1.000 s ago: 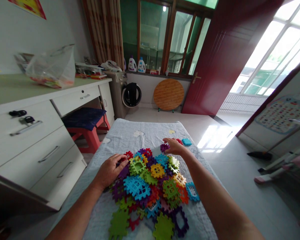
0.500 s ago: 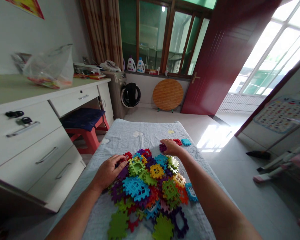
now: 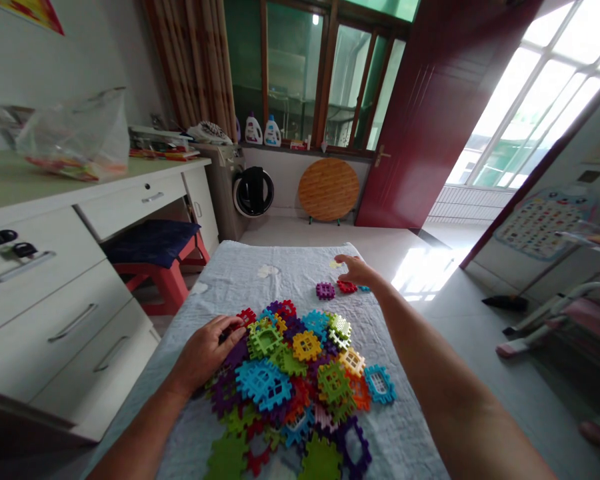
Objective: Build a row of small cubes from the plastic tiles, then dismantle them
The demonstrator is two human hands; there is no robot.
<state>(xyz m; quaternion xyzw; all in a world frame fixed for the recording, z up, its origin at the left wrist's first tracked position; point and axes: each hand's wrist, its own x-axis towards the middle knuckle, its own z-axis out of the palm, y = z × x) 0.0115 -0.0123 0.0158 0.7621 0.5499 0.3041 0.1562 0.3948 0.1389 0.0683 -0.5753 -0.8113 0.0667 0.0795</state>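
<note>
A heap of colourful plastic interlocking building tiles with notched edges lies on the cloth, with a yellow window tile, a blue tile and a green tile among them. At the heap's left edge rests my left hand, thumb apart from the fingers, beside a red tile; its fingertips partly hide what they touch. Farther off, my right hand hovers with fingers apart and nothing in them. Below it lie a purple tile, a red window tile and a partly hidden blue piece.
A pale blue cloth covers the table. To the left stand a white desk with drawers and a red stool with a dark cushion. Beyond are a washing machine, a round wooden board and a dark red door.
My right hand has let go of the purple tile, now lying on the cloth, and moved right and away over the red and blue tiles. My left hand stays at the heap. The view shifted slightly.
</note>
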